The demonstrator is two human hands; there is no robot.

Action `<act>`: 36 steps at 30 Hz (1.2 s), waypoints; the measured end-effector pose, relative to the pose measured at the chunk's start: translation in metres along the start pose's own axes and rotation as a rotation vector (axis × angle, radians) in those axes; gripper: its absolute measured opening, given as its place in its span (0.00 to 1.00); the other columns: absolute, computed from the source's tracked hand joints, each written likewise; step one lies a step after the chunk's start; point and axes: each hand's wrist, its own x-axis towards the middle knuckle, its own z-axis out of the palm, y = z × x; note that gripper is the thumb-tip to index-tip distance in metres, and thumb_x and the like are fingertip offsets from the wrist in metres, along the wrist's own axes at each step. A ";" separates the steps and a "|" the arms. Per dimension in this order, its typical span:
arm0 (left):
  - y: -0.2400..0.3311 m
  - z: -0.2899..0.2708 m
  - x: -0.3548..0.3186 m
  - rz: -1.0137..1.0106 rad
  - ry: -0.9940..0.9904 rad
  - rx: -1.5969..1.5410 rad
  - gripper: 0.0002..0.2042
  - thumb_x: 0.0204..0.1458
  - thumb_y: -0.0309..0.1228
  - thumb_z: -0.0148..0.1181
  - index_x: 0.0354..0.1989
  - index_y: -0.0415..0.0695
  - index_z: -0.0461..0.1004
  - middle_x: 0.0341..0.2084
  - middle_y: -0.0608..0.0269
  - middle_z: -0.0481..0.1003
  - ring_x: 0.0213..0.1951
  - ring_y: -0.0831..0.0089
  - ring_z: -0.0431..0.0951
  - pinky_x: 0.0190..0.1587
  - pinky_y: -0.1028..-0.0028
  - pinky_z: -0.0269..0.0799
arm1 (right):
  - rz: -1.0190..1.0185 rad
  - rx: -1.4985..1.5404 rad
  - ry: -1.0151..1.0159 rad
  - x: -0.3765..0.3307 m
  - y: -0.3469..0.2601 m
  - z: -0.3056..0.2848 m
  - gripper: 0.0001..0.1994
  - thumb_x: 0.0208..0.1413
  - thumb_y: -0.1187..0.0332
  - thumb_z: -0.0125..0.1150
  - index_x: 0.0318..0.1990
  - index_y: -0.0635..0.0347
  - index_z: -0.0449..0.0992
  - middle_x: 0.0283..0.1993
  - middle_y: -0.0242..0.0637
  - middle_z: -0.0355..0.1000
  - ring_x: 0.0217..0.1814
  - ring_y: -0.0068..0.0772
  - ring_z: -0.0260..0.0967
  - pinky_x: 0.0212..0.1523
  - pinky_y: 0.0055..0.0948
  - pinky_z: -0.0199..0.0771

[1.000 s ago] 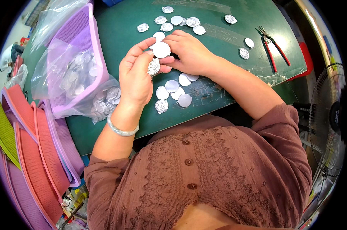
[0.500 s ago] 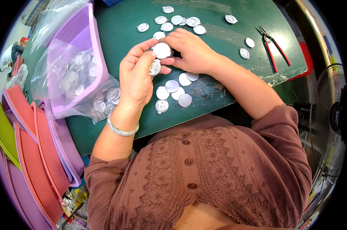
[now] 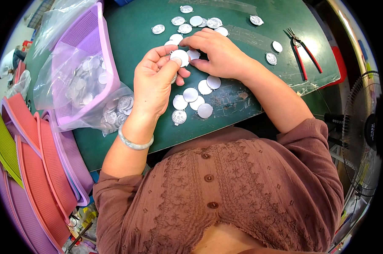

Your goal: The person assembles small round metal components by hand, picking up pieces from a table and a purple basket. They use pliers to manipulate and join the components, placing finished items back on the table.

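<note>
My left hand (image 3: 155, 80) pinches a flat round silver medallion (image 3: 181, 57) between thumb and fingers, its smooth face up and a small loop at its edge. Part of another medallion (image 3: 174, 78) shows below the thumb in the same hand. My right hand (image 3: 219, 53) is beside it, palm down, index finger and thumb apart. In that gap is a smooth medallion (image 3: 194, 54); whether the thumb touches it I cannot tell. Nearer me lies a group of medallions (image 3: 190, 95), mostly smooth side up, with one embossed medallion (image 3: 179, 117). More medallions (image 3: 185, 28) are scattered beyond my hands.
A purple perforated basket (image 3: 111, 67) stands at the left, with a clear plastic bag of medallions (image 3: 117, 109) spilling over its rim. Red-handled pliers (image 3: 301, 51) lie at the right of the green table (image 3: 132, 25). Stacked coloured baskets (image 3: 35, 169) and a fan (image 3: 360, 131) flank me.
My right hand has drawn slightly away from the left, its thumb and index finger spreading. The held medallion has tilted, and the embossed one under my left thumb is now mostly hidden.
</note>
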 end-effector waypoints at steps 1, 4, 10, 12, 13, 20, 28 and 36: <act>0.000 0.000 0.000 -0.014 -0.003 0.007 0.12 0.48 0.21 0.52 0.41 0.32 0.64 0.27 0.58 0.73 0.23 0.77 0.73 0.22 0.83 0.66 | -0.011 -0.004 0.004 0.000 0.001 0.000 0.20 0.35 0.75 0.60 0.42 0.59 0.71 0.33 0.35 0.69 0.39 0.37 0.63 0.42 0.33 0.64; -0.001 0.000 0.000 -0.067 -0.019 0.045 0.11 0.48 0.23 0.52 0.40 0.33 0.64 0.24 0.59 0.73 0.21 0.79 0.72 0.20 0.83 0.65 | -0.011 -0.006 -0.002 -0.001 0.002 -0.001 0.20 0.35 0.75 0.60 0.43 0.59 0.70 0.33 0.36 0.68 0.39 0.37 0.63 0.42 0.33 0.64; -0.002 0.002 -0.002 -0.226 -0.131 0.157 0.08 0.52 0.26 0.47 0.37 0.34 0.66 0.21 0.61 0.71 0.19 0.81 0.70 0.18 0.84 0.63 | 0.016 -0.011 -0.017 -0.001 0.004 -0.006 0.19 0.37 0.72 0.58 0.42 0.61 0.71 0.37 0.41 0.70 0.42 0.43 0.64 0.45 0.36 0.64; -0.002 0.004 -0.003 -0.245 -0.127 0.159 0.08 0.52 0.27 0.46 0.36 0.35 0.66 0.20 0.62 0.71 0.18 0.81 0.70 0.17 0.84 0.62 | 0.004 -0.016 -0.009 -0.002 0.006 -0.005 0.19 0.37 0.72 0.57 0.42 0.61 0.71 0.37 0.41 0.70 0.43 0.43 0.64 0.44 0.36 0.64; -0.002 0.004 -0.003 -0.252 -0.134 0.166 0.08 0.52 0.27 0.46 0.36 0.36 0.67 0.20 0.63 0.71 0.18 0.82 0.70 0.16 0.85 0.62 | 0.001 -0.017 -0.008 -0.002 0.006 -0.004 0.19 0.37 0.72 0.57 0.42 0.61 0.71 0.38 0.41 0.70 0.43 0.43 0.64 0.45 0.36 0.64; -0.005 -0.002 -0.001 -0.283 -0.204 0.287 0.08 0.52 0.27 0.45 0.36 0.37 0.68 0.18 0.66 0.70 0.17 0.84 0.69 0.16 0.86 0.60 | -0.014 -0.025 -0.009 -0.002 0.008 -0.005 0.18 0.38 0.71 0.57 0.42 0.61 0.71 0.38 0.41 0.70 0.42 0.43 0.64 0.44 0.36 0.65; -0.007 0.002 -0.002 -0.195 -0.167 0.494 0.07 0.51 0.26 0.49 0.32 0.36 0.73 0.19 0.68 0.71 0.17 0.85 0.67 0.17 0.85 0.60 | -0.007 -0.030 -0.013 -0.003 0.009 -0.004 0.18 0.38 0.71 0.56 0.42 0.60 0.71 0.38 0.41 0.70 0.42 0.42 0.65 0.44 0.37 0.65; -0.005 0.002 -0.002 -0.176 -0.142 0.627 0.09 0.51 0.25 0.49 0.37 0.36 0.73 0.17 0.70 0.70 0.17 0.88 0.65 0.18 0.87 0.58 | 0.002 -0.033 -0.013 -0.003 0.008 -0.003 0.19 0.37 0.72 0.56 0.42 0.60 0.71 0.39 0.41 0.70 0.44 0.42 0.65 0.45 0.36 0.65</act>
